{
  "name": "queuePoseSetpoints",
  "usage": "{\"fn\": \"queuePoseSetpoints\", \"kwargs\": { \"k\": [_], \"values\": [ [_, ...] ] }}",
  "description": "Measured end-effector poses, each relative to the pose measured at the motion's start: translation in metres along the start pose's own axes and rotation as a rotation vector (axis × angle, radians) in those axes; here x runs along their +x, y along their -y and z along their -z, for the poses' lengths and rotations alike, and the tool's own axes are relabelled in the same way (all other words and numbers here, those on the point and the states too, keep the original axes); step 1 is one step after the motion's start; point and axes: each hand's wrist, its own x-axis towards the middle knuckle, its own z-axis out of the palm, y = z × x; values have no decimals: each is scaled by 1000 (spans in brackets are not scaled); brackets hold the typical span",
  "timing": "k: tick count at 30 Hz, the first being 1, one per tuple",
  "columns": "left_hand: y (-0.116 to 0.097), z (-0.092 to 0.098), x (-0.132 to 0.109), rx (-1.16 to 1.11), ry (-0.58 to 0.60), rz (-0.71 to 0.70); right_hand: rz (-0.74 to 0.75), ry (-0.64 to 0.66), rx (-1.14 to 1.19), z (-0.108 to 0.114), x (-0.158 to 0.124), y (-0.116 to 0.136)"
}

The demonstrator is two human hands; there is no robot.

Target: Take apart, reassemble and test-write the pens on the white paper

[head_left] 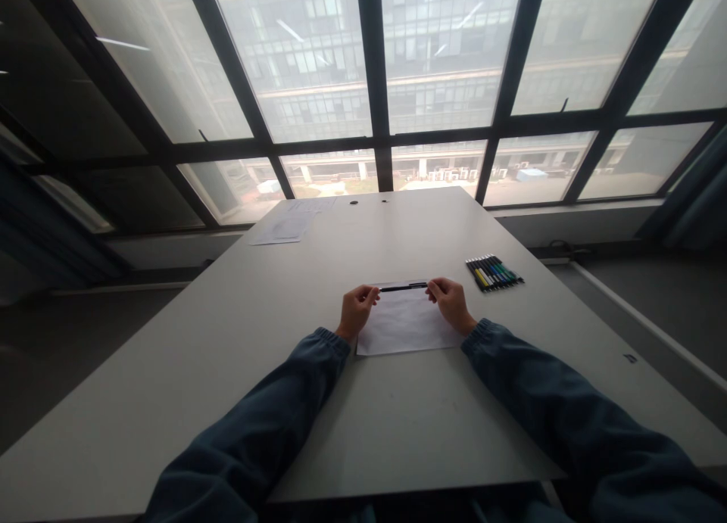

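Observation:
A thin black pen [404,287] is held level above the far edge of a white sheet of paper [404,330] on the grey table [238,341]. My left hand [357,309] pinches the pen's left end. My right hand [450,300] pinches its right end. Both hands hover over the sheet's upper corners, fingers closed on the pen. Dark blue sleeves cover both arms.
A row of several coloured pens [494,272] lies to the right of the paper. Loose printed sheets [287,224] rest at the table's far left. Two small round holes [369,202] sit near the far edge. Large windows with dark frames stand beyond.

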Motion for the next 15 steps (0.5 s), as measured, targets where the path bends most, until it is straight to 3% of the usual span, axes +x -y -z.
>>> {"fn": "queuePoseSetpoints", "kwargs": {
  "k": [15],
  "values": [
    [1, 0, 0, -9, 7, -4, 12, 11, -19, 0, -1, 2]
  ]
}}
